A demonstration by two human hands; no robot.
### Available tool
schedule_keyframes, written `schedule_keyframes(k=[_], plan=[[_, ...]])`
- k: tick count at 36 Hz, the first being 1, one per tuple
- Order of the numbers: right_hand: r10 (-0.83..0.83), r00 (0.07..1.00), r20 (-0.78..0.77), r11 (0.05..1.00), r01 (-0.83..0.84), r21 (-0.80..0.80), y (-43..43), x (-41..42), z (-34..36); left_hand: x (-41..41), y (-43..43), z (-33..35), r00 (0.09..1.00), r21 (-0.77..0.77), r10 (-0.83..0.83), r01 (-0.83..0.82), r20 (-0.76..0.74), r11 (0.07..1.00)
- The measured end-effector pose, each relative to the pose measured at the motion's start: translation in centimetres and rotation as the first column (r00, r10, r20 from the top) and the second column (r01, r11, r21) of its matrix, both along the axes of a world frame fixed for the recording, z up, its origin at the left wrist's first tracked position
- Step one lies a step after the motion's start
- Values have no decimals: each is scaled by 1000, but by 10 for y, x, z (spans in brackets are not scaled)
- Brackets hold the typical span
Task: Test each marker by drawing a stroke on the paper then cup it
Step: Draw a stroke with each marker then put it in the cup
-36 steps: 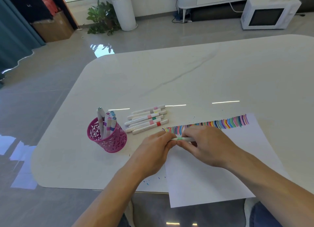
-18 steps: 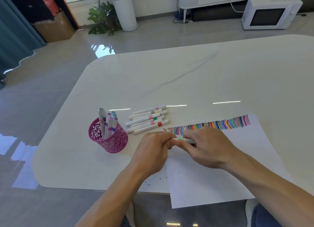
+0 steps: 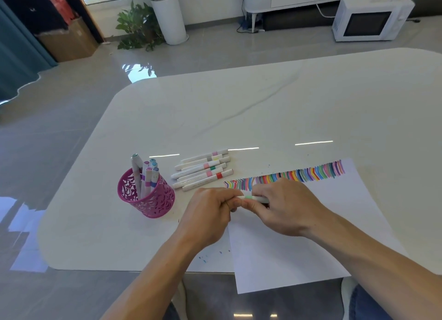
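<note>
Both hands hold one white marker with a light green band (image 3: pixel 251 198) level above the left edge of the white paper (image 3: pixel 299 243). My left hand (image 3: pixel 210 214) pinches its left end, where the cap is hidden by the fingers. My right hand (image 3: pixel 284 205) grips the barrel. A row of coloured strokes (image 3: pixel 287 176) runs along the paper's far edge. Several white markers (image 3: pixel 203 169) lie side by side on the table left of the strokes. A pink cut-out cup (image 3: pixel 147 195) holds several markers upright.
The white marble table (image 3: pixel 263 109) reaches far back and right. Its near edge runs just below the paper, which overhangs it. Small ink specks (image 3: pixel 203 258) mark the table near the front edge. A microwave (image 3: pixel 370 18) and a potted plant (image 3: pixel 141 25) stand on the floor beyond.
Both hands stay together on the green-banded marker with almost no movement. The rest of the scene is unchanged.
</note>
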State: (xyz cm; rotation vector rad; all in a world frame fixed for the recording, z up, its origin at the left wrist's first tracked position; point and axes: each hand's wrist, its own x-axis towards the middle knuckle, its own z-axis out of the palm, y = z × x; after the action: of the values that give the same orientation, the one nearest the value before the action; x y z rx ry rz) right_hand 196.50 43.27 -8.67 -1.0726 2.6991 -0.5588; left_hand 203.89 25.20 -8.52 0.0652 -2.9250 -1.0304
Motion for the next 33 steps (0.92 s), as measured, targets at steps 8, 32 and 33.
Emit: schedule_keyframes(k=[8,32,33], plan=[[2,1000,14,1000,-2,1,0,0,2,1,2,1,1000,38,30,-30,11,999],[-53,882,467,883,260,-390,9,-16,-5,2,-21,-5,977,-242,-165,193,131,951],[-35,863,504,862,281,-422,8,-15,-4,2,-21,-5,974,-234,-179,207,136,950]])
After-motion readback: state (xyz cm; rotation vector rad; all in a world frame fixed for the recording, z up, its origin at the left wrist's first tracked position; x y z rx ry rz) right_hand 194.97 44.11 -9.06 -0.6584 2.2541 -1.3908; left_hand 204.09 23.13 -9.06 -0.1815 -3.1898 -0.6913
